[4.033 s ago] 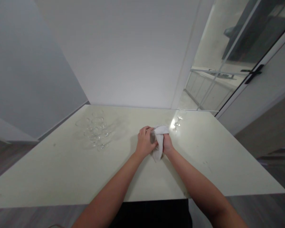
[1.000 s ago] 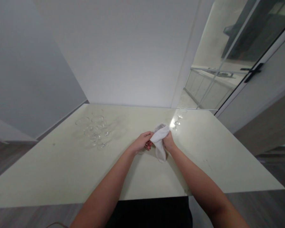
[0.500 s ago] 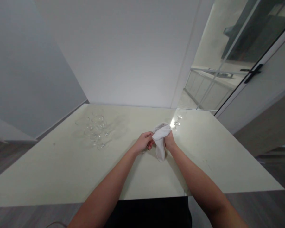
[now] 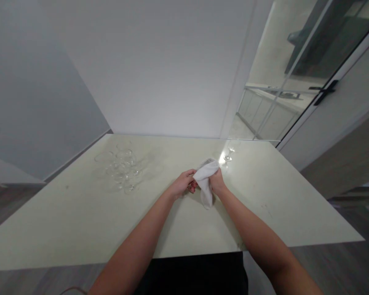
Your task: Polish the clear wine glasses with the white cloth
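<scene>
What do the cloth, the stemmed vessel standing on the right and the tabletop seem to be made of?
White cloth: soft, matte fabric, as its folds droop; fibre unclear. Stemmed vessel: transparent, with a glinting foot; likely glass, though clear plastic is possible. Tabletop: smooth, pale, glossy, with a bright reflection; coated board or stone, unclear.

One cloth (image 4: 206, 174), one lone glass (image 4: 228, 158), at least four clustered glasses (image 4: 123, 167)

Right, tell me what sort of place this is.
Probably a home, by a kitchen: stemmed glasses here, and, at upper right, a counter and what looks like a range hood.
</scene>
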A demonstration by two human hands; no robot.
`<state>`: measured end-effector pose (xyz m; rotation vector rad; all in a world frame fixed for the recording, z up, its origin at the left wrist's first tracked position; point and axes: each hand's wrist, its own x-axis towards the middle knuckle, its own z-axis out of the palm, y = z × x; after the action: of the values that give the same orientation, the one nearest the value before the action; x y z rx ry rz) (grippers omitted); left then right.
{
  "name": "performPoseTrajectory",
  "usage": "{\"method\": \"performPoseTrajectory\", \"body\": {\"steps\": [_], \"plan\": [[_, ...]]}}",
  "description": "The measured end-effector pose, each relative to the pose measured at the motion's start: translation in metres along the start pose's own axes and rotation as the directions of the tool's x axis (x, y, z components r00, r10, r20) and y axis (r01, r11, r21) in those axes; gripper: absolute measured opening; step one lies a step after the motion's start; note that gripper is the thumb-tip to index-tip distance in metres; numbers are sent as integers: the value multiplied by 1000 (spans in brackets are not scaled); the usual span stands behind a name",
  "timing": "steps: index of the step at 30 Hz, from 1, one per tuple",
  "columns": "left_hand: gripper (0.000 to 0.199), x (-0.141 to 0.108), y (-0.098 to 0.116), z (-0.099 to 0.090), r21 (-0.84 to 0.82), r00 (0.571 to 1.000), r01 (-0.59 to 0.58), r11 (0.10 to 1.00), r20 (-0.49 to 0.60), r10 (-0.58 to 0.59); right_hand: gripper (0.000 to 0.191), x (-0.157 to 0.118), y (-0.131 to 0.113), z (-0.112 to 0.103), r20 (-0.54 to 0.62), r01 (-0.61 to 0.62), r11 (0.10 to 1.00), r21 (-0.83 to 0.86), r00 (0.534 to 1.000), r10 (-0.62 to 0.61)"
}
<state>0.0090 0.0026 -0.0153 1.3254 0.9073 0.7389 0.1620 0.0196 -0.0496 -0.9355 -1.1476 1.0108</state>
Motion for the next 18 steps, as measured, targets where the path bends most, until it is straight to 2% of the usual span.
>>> {"method": "performPoseTrajectory", "body": {"steps": [1, 3, 6, 8, 10, 13, 15, 18], "plan": [[20, 0, 0, -1, 15, 1000, -15, 1000, -12, 15, 18, 0, -1, 0, 0, -6, 1000, 13, 1000, 6], [20, -2, 1, -1, 150, 988, -103, 983, -97, 118, 19, 0, -4, 1, -48, -13, 1000, 13, 999, 14], [27, -5, 1, 4, 462, 920, -195, 865, -220, 325, 24, 1, -5, 1, -112, -32, 999, -3, 993, 31], [32, -6, 0, 8, 553, 889, -191, 811, -253, 382, 25, 1, -5, 1, -115, -51, 999, -12, 992, 49], [27, -5, -1, 12, 472, 909, -200, 859, -238, 343, 23, 1, -4, 0, -116, -53, 998, -31, 992, 49], [21, -3, -3, 12, 157, 983, -147, 977, -90, 162, 20, 0, -2, -1, -112, -35, 998, -48, 993, 30], [23, -2, -3, 10, 13, 997, -75, 997, 14, 75, 22, -1, -1, -1, -92, -24, 998, -50, 996, 19], [27, -2, -2, 7, -37, 998, -58, 998, 24, 59, 23, -1, -1, 0, -84, -15, 998, -53, 996, 10]]}}
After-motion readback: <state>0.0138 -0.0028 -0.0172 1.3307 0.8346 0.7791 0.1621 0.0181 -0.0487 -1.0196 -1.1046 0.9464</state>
